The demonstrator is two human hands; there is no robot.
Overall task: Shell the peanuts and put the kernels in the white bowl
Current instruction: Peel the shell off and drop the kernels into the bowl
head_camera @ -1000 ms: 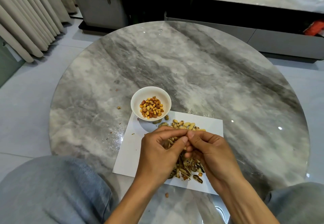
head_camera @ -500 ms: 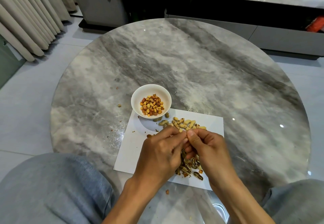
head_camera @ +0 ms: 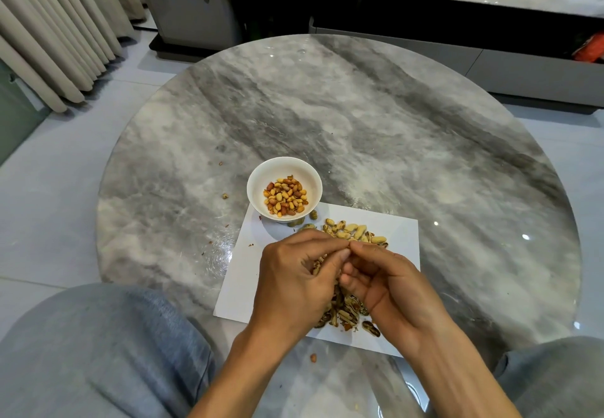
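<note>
A round grey marble table stands on a pale tiled floor. Beige curtains hang at far left; a long low cabinet lies beyond.

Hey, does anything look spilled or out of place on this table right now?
Yes, a little. One loose kernel lies on the marble table off the white paper, near its front edge. Small crumbs sit left of the white bowl. A few peanuts lie beside the bowl's base.
</note>
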